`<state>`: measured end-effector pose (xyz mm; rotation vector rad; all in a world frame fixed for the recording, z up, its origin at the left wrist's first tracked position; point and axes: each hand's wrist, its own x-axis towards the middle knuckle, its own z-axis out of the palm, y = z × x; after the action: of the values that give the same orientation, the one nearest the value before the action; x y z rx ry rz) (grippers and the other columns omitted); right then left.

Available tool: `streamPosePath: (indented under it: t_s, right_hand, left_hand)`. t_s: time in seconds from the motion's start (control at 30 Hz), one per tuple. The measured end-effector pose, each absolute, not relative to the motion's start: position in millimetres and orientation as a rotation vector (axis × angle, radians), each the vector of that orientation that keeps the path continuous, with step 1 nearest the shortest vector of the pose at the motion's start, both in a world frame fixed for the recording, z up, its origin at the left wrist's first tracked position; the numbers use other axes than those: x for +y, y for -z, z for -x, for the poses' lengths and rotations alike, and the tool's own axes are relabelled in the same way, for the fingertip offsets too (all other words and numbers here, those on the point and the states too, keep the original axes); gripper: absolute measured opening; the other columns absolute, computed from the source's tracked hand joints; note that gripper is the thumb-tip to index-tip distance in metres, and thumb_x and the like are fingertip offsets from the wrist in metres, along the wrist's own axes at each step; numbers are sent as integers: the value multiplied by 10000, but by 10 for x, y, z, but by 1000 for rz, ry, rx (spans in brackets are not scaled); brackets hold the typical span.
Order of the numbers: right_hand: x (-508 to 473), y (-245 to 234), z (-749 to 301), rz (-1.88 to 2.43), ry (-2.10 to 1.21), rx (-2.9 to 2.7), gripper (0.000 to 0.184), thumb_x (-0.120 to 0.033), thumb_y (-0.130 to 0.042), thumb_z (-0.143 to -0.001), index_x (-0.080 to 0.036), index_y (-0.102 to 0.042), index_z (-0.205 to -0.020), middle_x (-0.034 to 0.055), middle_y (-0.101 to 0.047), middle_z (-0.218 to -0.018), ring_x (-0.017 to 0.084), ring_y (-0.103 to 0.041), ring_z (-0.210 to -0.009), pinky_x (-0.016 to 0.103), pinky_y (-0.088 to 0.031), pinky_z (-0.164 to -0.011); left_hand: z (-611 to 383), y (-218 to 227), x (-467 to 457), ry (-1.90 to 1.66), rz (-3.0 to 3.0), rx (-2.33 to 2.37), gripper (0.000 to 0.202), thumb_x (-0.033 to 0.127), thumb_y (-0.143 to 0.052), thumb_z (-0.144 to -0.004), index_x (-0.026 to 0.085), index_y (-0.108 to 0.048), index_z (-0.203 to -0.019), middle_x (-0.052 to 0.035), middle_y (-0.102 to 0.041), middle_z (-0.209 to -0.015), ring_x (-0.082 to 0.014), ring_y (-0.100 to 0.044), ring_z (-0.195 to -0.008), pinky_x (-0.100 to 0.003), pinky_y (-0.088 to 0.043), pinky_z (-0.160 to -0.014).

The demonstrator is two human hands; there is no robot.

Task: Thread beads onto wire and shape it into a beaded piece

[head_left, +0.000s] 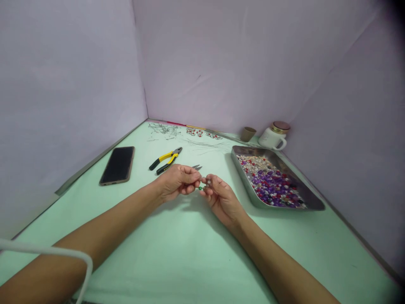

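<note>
My left hand (177, 180) and my right hand (218, 196) meet over the middle of the green table (177, 253), fingers pinched together. Between the fingertips sits a small green bead (200, 188), apparently on a thin wire that I cannot make out clearly. Both hands are closed around this small piece. Just beyond the left hand lie small metal snips (196, 167).
Yellow-handled pliers (165, 160) and a dark phone (117, 165) lie to the left. A metal tray (308, 198) of purple, red and white beads stands at the right. A white mug (272, 137), a small cup (247, 133), loose wires (164, 130) and beaded pieces (194, 132) lie along the back wall.
</note>
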<state>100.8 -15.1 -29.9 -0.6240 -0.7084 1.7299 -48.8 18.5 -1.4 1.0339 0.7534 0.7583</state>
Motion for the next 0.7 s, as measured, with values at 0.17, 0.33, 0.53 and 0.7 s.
streamPosePath:
  t_s: [0.17,0.33,0.53,0.7]
  right_hand:
    - [-159,298,-973,771,-1460,-724,194,-210,-711,-596,-166,-585,-737,-32,-579,-713,49,-544,-542,213,-533,-608]
    - [-156,318,-998,974,-1168,-878,189,-224,-714,-575,-159,-596,-707,-40,-579,-627,88,-570,-514,261,-532,-561]
    - [-162,288,-998,1044,-1130,-904,177,-244,-691,-597,-143,-611,-719,-16,-610,-604,101,-578,-516,265,-521,-568]
    - [-179,276,-992,1036,-1134,-918,179,-238,-697,-586,-146,-609,-712,-16,-617,-621,101,-584,-508,255,-513,-553]
  left_hand:
    - [445,41,140,-907,-1021,754,175,251,-606,-693,102,-556,-615,9,-529,-547,-23,-424,-384,-135,-268,-343]
    - [369,4,34,-944,-1142,832,199,275,-598,-700,102,-558,-611,6,-528,-517,-44,-451,-403,-153,-320,-367]
    - [335,-10,-1,-952,-1197,846,176,250,-584,-704,100,-560,-615,-9,-550,-584,-55,-470,-415,-166,-333,-355]
    - [332,-25,-7,-968,-1200,869,170,237,-585,-697,101,-551,-600,-3,-545,-561,-57,-463,-390,-166,-321,-326]
